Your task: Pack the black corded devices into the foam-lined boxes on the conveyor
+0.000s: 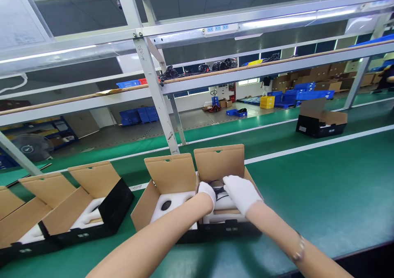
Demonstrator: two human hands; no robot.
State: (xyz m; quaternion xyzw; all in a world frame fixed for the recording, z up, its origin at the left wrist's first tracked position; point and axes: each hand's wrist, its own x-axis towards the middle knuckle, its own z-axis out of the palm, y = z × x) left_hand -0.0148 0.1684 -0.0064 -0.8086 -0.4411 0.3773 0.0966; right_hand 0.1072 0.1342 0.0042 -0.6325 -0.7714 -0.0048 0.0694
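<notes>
Hidden: dark item [219, 189] between the hands, mostly covered by gloves; looks like coiled cable, can't tell for sure. Fingertips of both hands out of sight behind it.
Cut off: box row at far left runs out of frame; both forearms leave frame at bottom.
Left hand [207, 191]: white glove, arm reaching fwd from lower left, knuckles up, grip curled onto the dark item's left side.
Right hand [241, 192]: white glove, arm from lower right w/ bracelet at wrist, palm down, fingers pressed over item's right side.
Item location: inside open box [219, 162], on white foam insert [222, 218], lid flap upright behind.
Neighbour: second open box [170, 175] touching on left, foam w/ dark oval recess.
Surface: green table [323, 196].
</notes>
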